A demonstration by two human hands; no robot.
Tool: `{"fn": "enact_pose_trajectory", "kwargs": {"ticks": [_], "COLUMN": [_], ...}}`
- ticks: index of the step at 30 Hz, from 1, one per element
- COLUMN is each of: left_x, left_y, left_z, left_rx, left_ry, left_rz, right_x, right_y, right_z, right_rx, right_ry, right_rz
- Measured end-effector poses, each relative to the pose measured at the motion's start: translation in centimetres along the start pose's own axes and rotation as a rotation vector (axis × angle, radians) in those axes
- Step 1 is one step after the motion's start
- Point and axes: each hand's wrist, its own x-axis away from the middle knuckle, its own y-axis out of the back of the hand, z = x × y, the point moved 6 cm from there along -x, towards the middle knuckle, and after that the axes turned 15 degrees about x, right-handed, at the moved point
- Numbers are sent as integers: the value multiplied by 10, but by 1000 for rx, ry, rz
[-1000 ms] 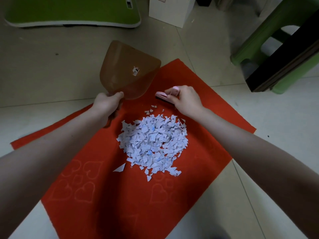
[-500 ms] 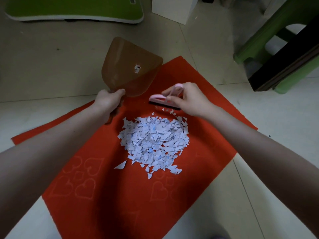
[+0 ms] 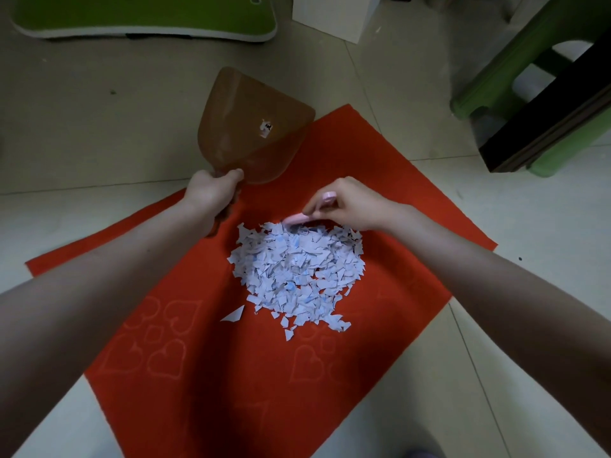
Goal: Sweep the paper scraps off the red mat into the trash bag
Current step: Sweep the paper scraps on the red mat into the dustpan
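Closest in, along the lower edge: two bare forearms reaching forward over a red mat [image 3: 205, 391], laid askew on pale floor tiles [image 3: 529, 226]. Pressed into the near part of the mat: faint outlines of hearts [image 3: 165, 358]. A little further on, one triangular scrap [image 3: 234, 315] lying alone, just off the near-left side of the heap. Then the paper scraps [image 3: 297, 272] themselves: white with flecks of blue, heaped in a rough round pile at the middle of the mat, a few strays at the near rim, all of it on the red.

At the far edge of the pile, a small pink brush [image 3: 296, 219], head down among the outermost scraps, pinched by its handle between the thumb and curled fingers of the right hand [image 3: 350, 203]. To the left and slightly further, the left hand [image 3: 211, 196], fist closed round the handle of a translucent brown dustpan [image 3: 254, 127] (handle almost wholly hidden in the fist). Pan tilted up and away over the far-left border of the mat and the tiles beyond, apart from the pile; touching the floor or not, impossible to tell. Small white sticker [image 3: 266, 128] on its face.

Beyond the mat, at right: a green stool [image 3: 502, 71] with a dark board [image 3: 555, 120] in front of it. Furthest off, at the top: a white box [image 3: 334, 14] and, left of it, a green panel [image 3: 142, 14] with a white rim, cut off by the frame.
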Motion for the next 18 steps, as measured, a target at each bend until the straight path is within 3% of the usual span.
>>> {"fn": "enact_pose_trajectory", "kwargs": {"ticks": [3, 7, 12, 18], "left_x": [3, 8, 11, 16], "left_y": [-5, -13, -18, -19], "left_z": [-1, -3, -8, -7], "left_rx": [2, -10, -6, -22], "left_ry": [-8, -9, -17, -19], "left_rz": [5, 31, 50, 52], "right_x": [26, 48, 60, 67], "right_y": [14, 39, 30, -4], "right_z": [-10, -35, -66, -62], "right_rx": [-102, -209, -22, 108], "right_ry": [-10, -114, -375, -470], "right_rz": [-10, -201, -383, -322]}}
